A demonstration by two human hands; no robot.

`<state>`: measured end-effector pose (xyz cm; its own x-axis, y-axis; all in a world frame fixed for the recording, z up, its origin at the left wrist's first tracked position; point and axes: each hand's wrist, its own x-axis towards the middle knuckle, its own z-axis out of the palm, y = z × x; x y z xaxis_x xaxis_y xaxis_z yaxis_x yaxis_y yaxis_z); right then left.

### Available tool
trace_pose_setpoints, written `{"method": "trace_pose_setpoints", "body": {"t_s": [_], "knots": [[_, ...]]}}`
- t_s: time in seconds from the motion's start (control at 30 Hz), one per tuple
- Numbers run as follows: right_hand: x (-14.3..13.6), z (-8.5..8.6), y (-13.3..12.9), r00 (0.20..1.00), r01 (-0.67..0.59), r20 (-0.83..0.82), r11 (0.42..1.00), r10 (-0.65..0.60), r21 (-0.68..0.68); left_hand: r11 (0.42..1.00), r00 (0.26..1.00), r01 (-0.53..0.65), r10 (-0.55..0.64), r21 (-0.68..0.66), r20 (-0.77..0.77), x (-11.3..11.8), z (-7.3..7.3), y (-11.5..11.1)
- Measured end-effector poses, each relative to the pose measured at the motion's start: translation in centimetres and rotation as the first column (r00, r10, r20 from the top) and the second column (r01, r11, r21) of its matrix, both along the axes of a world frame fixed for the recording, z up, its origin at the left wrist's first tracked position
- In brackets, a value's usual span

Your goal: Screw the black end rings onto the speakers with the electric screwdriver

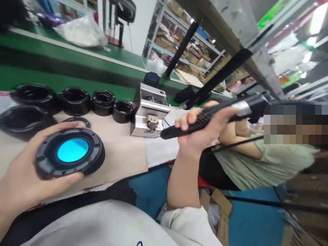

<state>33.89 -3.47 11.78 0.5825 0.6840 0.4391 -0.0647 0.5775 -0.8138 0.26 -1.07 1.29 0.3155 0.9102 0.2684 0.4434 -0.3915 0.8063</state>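
Observation:
My left hand (23, 171) grips a round black lens housing (96, 155) by its rim, thumb along the near edge and fingers around the far side. Bright blue-green glass fills its centre, facing up. Raised to the right, my right hand (197, 131) is wrapped around a black electric screwdriver (252, 104) with a ribbed grip and a silver band. Its rounded end points left, near the silver screw feeder (151, 111). A thin black ring (83, 121) lies on the mat behind the housing, partly hidden by my left fingers.
Several black ring-shaped parts (74, 101) stand along the back of the beige mat (125, 150). Behind runs a green bench (120, 61) with a white plastic bag (82, 30). At right sits a co-worker in a green top (266, 164); an open carton (222, 215) stands on the floor.

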Motion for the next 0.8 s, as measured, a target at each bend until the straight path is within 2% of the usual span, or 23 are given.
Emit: {"method": "trace_pose_setpoints", "body": {"t_s": [0.13, 0.27, 0.5, 0.67, 0.73, 0.8], "knots": [[-0.1, -0.2, 3.4, 0.993, -0.111, 0.041, 0.993, 0.109, 0.033, 0.994, 0.995, 0.104, -0.104, -0.044, 0.008, 5.1, 1.4, 1.0], [-0.6, -0.7, 5.9, 0.988, -0.089, 0.125, 0.996, 0.086, 0.022, 0.978, 0.979, 0.196, -0.190, -0.075, 0.075, 8.2, 2.3, 1.3], [-1.2, -1.2, 6.8, 0.968, -0.053, 0.236, 0.990, 0.084, -0.132, 0.977, 0.978, 0.196, -0.189, -0.082, 0.090, 8.2, 2.2, 1.2], [-1.2, -1.3, 6.1, 0.961, -0.141, 0.196, 0.956, 0.194, -0.256, 0.975, 0.974, 0.205, -0.194, -0.091, 0.116, 8.2, 2.0, 1.4], [-1.0, -1.1, 5.7, 0.964, -0.144, 0.183, 0.959, 0.191, -0.245, 0.972, 0.972, 0.211, -0.197, -0.100, 0.128, 8.2, 2.0, 1.4], [-0.9, -0.9, 5.6, 0.966, -0.119, 0.207, 0.978, 0.153, -0.169, 0.970, 0.971, 0.216, -0.201, -0.111, 0.131, 8.2, 2.0, 1.3]]}}
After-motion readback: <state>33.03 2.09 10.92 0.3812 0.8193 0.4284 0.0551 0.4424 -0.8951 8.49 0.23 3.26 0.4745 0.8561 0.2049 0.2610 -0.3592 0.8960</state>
